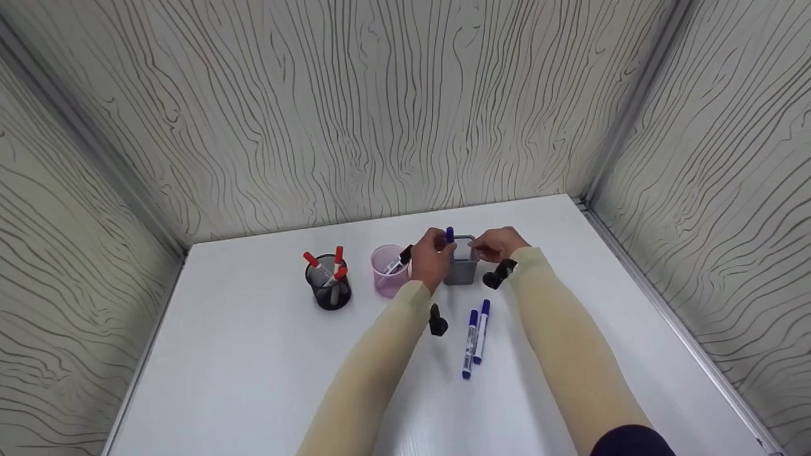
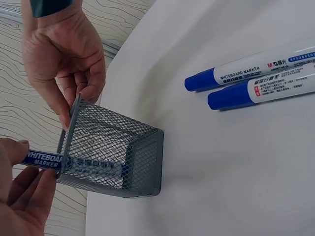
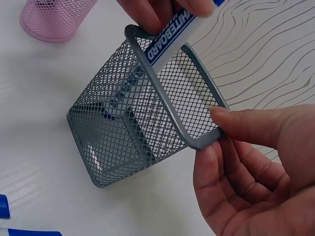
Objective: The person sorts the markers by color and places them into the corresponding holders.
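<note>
A grey square mesh pen holder [image 1: 461, 273] stands on the white table between my two hands. My left hand [image 1: 433, 256] pinches a blue-capped whiteboard marker [image 2: 43, 160] near its top, and the marker's lower part is inside the holder, seen through the mesh. With thumb and fingers my right hand [image 3: 256, 167] grips the rim of the holder on its right side. Two more blue-capped whiteboard markers [image 1: 469, 345] [image 1: 482, 332] lie side by side on the table, nearer to me than the holder.
Left of the holder stands a pink mesh cup [image 1: 384, 289] with a black-capped marker [image 1: 406, 254] in it. Further left is a black round mesh cup [image 1: 331, 297] with several red-capped markers [image 1: 339, 254]. Wood-grain panels [image 1: 380, 114] enclose the table [image 1: 266, 361] at the back and sides.
</note>
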`<state>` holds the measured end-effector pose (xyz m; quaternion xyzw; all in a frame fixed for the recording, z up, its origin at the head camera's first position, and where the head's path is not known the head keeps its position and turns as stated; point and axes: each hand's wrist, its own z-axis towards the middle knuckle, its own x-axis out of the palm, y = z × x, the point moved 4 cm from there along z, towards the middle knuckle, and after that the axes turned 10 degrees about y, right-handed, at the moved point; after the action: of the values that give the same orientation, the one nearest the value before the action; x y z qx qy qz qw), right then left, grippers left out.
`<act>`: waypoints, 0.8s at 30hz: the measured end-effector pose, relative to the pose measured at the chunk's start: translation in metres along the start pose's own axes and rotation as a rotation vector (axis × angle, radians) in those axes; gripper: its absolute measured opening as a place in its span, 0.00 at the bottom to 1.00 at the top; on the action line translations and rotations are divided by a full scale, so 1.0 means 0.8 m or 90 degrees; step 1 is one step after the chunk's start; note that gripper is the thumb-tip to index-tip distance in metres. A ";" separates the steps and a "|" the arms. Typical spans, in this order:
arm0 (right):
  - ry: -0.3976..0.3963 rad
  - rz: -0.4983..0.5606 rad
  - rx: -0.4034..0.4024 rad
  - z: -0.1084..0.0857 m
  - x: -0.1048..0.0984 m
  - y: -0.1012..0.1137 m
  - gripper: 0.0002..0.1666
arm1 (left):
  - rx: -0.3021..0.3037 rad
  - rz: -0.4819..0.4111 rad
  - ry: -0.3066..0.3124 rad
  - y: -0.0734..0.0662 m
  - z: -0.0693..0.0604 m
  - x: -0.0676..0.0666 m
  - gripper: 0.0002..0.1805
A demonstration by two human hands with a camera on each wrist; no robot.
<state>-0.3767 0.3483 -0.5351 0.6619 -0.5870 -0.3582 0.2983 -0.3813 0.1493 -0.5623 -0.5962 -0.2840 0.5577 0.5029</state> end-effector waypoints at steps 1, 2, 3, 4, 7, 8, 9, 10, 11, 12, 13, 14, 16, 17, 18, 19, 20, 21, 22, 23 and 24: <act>0.001 0.004 0.004 0.000 0.001 -0.004 0.06 | 0.000 -0.003 -0.004 0.005 -0.001 0.001 0.14; 0.003 0.005 0.008 0.000 0.002 -0.006 0.06 | -0.003 -0.010 -0.005 0.007 -0.003 0.002 0.14; 0.003 0.006 0.009 0.000 0.002 -0.008 0.06 | -0.001 -0.009 -0.011 0.009 -0.003 0.002 0.15; 0.005 0.007 0.007 0.000 0.003 -0.008 0.06 | -0.003 -0.009 -0.016 0.010 -0.005 0.002 0.15; 0.007 0.003 -0.001 0.000 0.002 -0.006 0.06 | -0.035 0.005 -0.029 -0.009 -0.019 -0.009 0.15; 0.010 0.000 -0.003 0.000 0.003 -0.004 0.05 | -0.046 0.017 -0.030 -0.017 -0.024 -0.014 0.14; 0.012 0.000 -0.003 0.000 0.002 -0.003 0.05 | -0.055 0.026 -0.033 -0.024 -0.029 -0.017 0.13; 0.014 0.000 -0.001 -0.001 0.003 -0.004 0.05 | -0.065 0.028 -0.028 -0.032 -0.037 -0.021 0.12; 0.014 -0.001 0.001 -0.006 0.004 -0.004 0.04 | -0.072 0.024 -0.026 -0.029 -0.039 -0.020 0.10; 0.015 0.001 0.003 -0.009 0.005 -0.004 0.04 | -0.070 0.023 -0.025 -0.021 -0.038 -0.017 0.09; 0.015 0.000 0.006 -0.009 0.005 -0.004 0.05 | -0.062 0.022 -0.028 -0.010 -0.036 -0.013 0.08; 0.015 -0.002 0.010 -0.009 0.005 -0.004 0.05 | -0.061 0.022 -0.025 -0.008 -0.038 -0.013 0.08; 0.011 0.000 0.010 -0.008 0.006 -0.002 0.05 | -0.042 0.037 -0.032 0.010 -0.037 -0.007 0.08; 0.014 0.003 0.011 -0.009 0.006 0.000 0.05 | -0.044 0.047 -0.028 0.012 -0.040 -0.006 0.07; 0.013 0.005 0.011 -0.006 0.005 0.000 0.05 | -0.051 0.062 -0.015 0.006 -0.048 -0.008 0.07; 0.014 0.006 0.011 -0.003 0.005 0.001 0.05 | -0.065 0.075 0.002 -0.002 -0.058 -0.011 0.07; 0.014 0.010 0.009 -0.005 0.006 0.002 0.06 | -0.078 0.087 0.020 -0.011 -0.069 -0.014 0.07; 0.014 0.016 0.007 -0.007 0.006 0.002 0.06 | -0.087 0.099 0.034 -0.008 -0.075 -0.013 0.07; 0.014 0.020 0.006 -0.009 0.007 0.002 0.06 | -0.111 0.099 0.060 -0.018 -0.088 -0.016 0.07; 0.016 0.020 0.006 -0.011 0.008 0.002 0.06 | -0.125 0.101 0.077 -0.014 -0.095 -0.015 0.07; 0.015 0.020 0.006 -0.011 0.007 0.000 0.06 | -0.141 0.099 0.092 -0.009 -0.101 -0.014 0.07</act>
<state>-0.3693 0.3421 -0.5306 0.6583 -0.5953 -0.3431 0.3075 -0.3050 0.1185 -0.5615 -0.7065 -0.2601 0.5160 0.4087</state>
